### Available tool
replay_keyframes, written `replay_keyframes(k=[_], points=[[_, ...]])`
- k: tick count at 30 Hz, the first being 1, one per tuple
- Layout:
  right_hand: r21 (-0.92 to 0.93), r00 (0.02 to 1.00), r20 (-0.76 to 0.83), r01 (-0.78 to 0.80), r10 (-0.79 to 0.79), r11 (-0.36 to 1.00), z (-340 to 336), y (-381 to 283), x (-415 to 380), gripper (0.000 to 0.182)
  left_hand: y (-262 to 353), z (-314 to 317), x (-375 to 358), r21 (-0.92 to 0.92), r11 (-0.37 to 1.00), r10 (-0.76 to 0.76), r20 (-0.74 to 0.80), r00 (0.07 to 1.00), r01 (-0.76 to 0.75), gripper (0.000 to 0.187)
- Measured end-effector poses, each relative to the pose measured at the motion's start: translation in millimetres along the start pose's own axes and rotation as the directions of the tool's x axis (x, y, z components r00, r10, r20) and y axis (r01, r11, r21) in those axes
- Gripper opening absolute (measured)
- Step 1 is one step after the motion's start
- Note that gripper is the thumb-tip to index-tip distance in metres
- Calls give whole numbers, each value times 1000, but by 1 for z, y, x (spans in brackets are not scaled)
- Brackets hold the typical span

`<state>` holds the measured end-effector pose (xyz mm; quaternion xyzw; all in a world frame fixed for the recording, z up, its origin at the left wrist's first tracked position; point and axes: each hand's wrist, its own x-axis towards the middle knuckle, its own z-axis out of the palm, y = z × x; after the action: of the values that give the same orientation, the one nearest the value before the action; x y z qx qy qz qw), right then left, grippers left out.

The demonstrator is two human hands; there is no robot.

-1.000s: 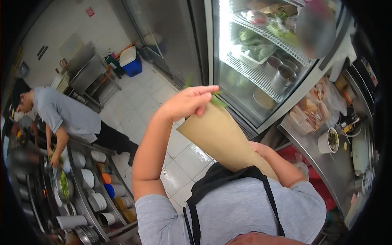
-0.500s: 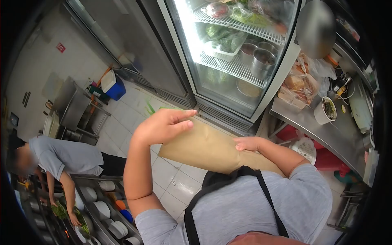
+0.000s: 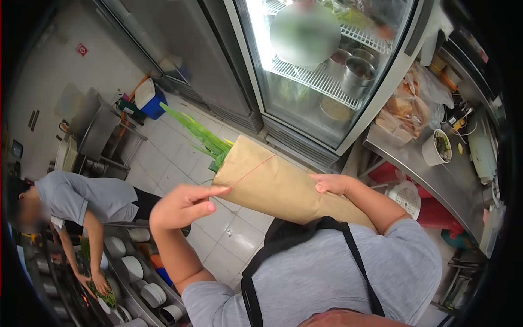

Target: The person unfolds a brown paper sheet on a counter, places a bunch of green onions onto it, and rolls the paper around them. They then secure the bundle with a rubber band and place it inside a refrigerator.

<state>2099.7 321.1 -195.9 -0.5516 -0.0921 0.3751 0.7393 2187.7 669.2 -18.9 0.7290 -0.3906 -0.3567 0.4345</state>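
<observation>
I hold a long bundle wrapped in brown paper [image 3: 283,188] slanted across my chest, with green leafy stalks [image 3: 199,136] sticking out of its upper left end. My right hand [image 3: 331,183] presses on the middle of the wrap and clamps it against my black apron. My left hand [image 3: 185,204] is just below the bundle's open end, its fingers pinching a thin red band [image 3: 251,171] that stretches across the paper.
A lit glass-door fridge [image 3: 327,82] stands ahead. A steel counter [image 3: 430,180] at right holds a white bowl [image 3: 438,147] and bagged food. At left, a co-worker in a grey shirt [image 3: 81,199] handles greens over a rack of white bowls [image 3: 133,267]. A blue cooler [image 3: 150,103] sits on the tiled floor.
My left hand has dropped from the top of the bundle to below its open end and now pulls the red band. The green stalks are uncovered. The bundle stays against my chest.
</observation>
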Motion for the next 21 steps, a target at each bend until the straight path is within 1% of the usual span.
replay_keyframes(k=[1,4,5,6,7,8,10,13,14,15,16,17,18,19,20,21], points=[[19,1000,-10,-8,8,1000,1,2,0,90,-13,7,-8,-107,990,-93,-8,996,91,43],[70,999,-32,-29,32,997,0,6,1,89,-62,36,-20,-322,947,-46,-105,993,10,42],[85,999,-30,-37,40,996,-3,10,3,87,-68,52,-13,-324,946,2,-103,995,-36,41],[100,999,-26,-45,48,994,-5,13,5,86,-62,66,-2,-298,950,66,-95,993,-92,40],[157,999,-28,-38,43,987,-4,14,6,86,-54,74,14,-179,960,217,-12,976,-216,39],[215,999,-31,-34,41,976,-3,13,7,86,-44,82,30,-73,935,352,87,932,-347,38],[295,999,-38,-17,29,955,-3,17,7,86,-14,106,54,19,862,485,259,835,-506,38],[351,997,-69,48,-25,935,-10,27,-2,89,2,100,57,52,866,456,327,828,-498,39],[365,994,-92,82,-51,927,-9,28,-10,90,0,91,52,26,874,457,291,840,-485,40],[381,990,-118,118,-78,917,-8,32,-19,91,-1,81,50,15,852,508,222,832,-524,39],[407,988,-137,122,-71,905,-17,45,-25,93,0,70,48,3,829,553,150,820,-560,39],[415,985,-153,143,-86,898,-18,45,-34,93,2,59,45,-225,805,576,71,814,-549,41],[428,982,-162,156,-95,890,-16,46,-43,94,-5,50,50,-276,694,677,-62,733,-664,42],[440,982,-164,162,-99,883,-15,47,-52,95,-1,49,61,-288,636,676,-240,697,-716,43],[442,979,-174,171,-103,881,-13,46,-62,98,11,41,77,-244,656,647,-306,699,-714,43],[441,978,-180,175,-105,880,-10,43,-74,100,19,36,99,-260,680,596,-347,724,-685,40]])
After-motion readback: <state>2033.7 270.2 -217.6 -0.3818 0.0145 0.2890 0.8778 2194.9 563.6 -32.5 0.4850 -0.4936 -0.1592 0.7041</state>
